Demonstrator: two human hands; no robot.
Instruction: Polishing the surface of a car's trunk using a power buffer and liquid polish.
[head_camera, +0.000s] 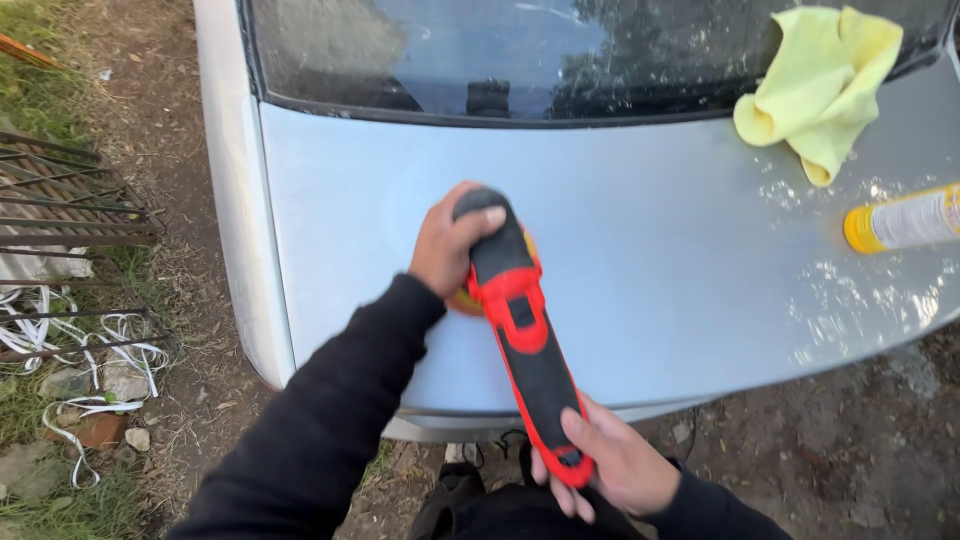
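1. The person is holding a red and black polishing machine (520, 330) with both hands on the silver car panel (640, 250), just below the rear window (600, 50).
2. The left hand (450, 245) is pressing on the black head of the machine, and its fingers are curled closed around that rounded top.
3. The right hand (615, 465) is gripping the rear end of the handle, with the fingers wrapped tightly under it, near the lower edge of the panel.
4. A yellow pad (465, 300) is showing under the head and appears to be lying flat against the panel; whether it is spinning, I cannot tell.
5. A yellow cloth (820, 85) is lying on the panel, well apart from the machine, to the right of it and touching the window edge.
6. A yellow spray can (900, 220) is lying on its side on the panel, below the cloth, and white specks are scattered on the surface near it.
7. In my judgement the polishing step is in progress on the left part of the panel.
8. The next move is probably calling for steady downward pressure and a slow pass toward the speckled area, keeping the pad flat.
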